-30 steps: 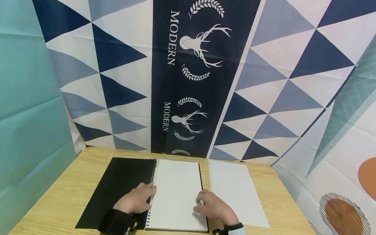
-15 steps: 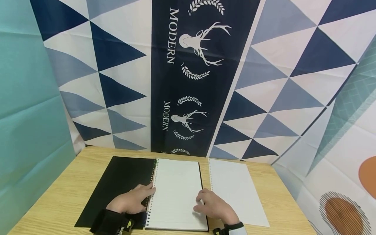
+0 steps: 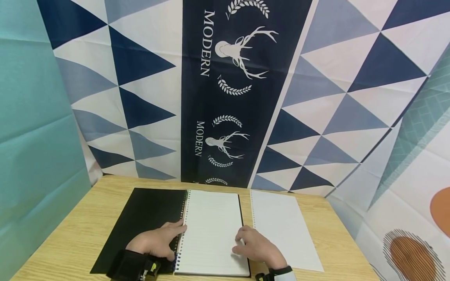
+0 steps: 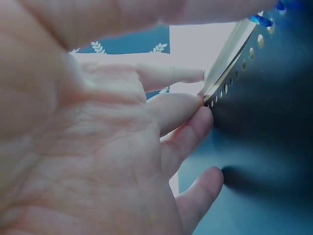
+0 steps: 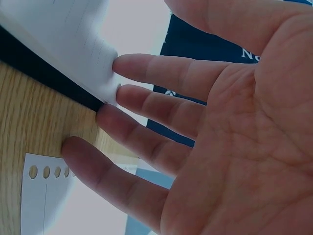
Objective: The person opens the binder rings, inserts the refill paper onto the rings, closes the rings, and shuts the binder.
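Observation:
An open loose-leaf notebook lies on the table, its black cover (image 3: 147, 210) on the left and a stack of white lined pages (image 3: 212, 222) on the right. My left hand (image 3: 154, 240) rests at the spine, with fingertips touching the punched edge of the pages and the thumb lower down near the rings. In the left wrist view, blue binding pieces (image 4: 261, 20) show by the holes (image 4: 252, 54). At the stack's right edge is my right hand (image 3: 258, 245). Its extended fingers touch the pages' side, and the little finger (image 5: 83, 152) reaches over the wood.
Right of the notebook lies a loose white sheet (image 3: 281, 222) with holes along its left side, partly behind my right hand. The wooden table (image 3: 74, 226) meets a patterned cloth wall (image 3: 147, 97) at the back. A teal cloth (image 3: 38, 148) hangs at left.
Over the past second my left hand has shifted slightly left, and its thumb has slid down along the spine. My right hand stays where it was. Notebook and loose sheet keep their places.

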Demonstrator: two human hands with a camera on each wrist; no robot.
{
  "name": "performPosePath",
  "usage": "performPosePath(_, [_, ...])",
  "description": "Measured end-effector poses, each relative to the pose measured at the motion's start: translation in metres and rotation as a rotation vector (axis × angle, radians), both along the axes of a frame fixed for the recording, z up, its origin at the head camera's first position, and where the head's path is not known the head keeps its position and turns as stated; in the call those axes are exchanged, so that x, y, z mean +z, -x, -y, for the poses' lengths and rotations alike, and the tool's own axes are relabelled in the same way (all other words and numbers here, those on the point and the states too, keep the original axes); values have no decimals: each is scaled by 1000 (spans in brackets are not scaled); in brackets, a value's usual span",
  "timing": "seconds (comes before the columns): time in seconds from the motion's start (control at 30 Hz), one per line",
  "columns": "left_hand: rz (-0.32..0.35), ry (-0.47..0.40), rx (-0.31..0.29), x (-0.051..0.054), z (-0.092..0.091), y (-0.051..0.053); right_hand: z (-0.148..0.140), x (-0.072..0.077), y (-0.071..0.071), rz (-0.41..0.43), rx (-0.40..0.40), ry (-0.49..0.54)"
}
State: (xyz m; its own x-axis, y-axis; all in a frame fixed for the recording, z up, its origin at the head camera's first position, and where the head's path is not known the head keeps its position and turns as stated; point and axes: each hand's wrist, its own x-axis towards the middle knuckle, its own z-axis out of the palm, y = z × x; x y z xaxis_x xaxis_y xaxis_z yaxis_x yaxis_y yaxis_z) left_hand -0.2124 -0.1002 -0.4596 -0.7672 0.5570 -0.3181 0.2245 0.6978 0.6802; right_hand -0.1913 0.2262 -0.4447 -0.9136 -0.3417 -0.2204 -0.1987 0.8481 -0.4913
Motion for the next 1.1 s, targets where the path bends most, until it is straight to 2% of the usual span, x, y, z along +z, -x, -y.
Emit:
performPosePath(0.03, [-9, 10, -28, -2, 2, 2, 0, 0, 0, 1, 0, -3])
performPosePath(0.17, [-1, 1, -36, -5, 3, 4, 1, 1, 0, 1, -1, -9])
performPosePath(0.23, [2, -8, -29, -4, 3, 3, 1, 1, 0, 0, -4, -9])
performPosePath(0.27, [14, -23, -1, -2, 2, 1, 1, 1, 0, -1, -7, -12])
performPosePath(0.4, [-5, -23, 16, -1, 1, 0, 2, 0, 1, -6, -15, -22])
performPosePath(0.63, [-25, -12, 0, -5, 2, 2, 3, -2, 2, -8, -27, -44])
performPosePath(1.1, [-80, 17, 11, -1, -5, -4, 4, -2, 2, -11, -23, -50])
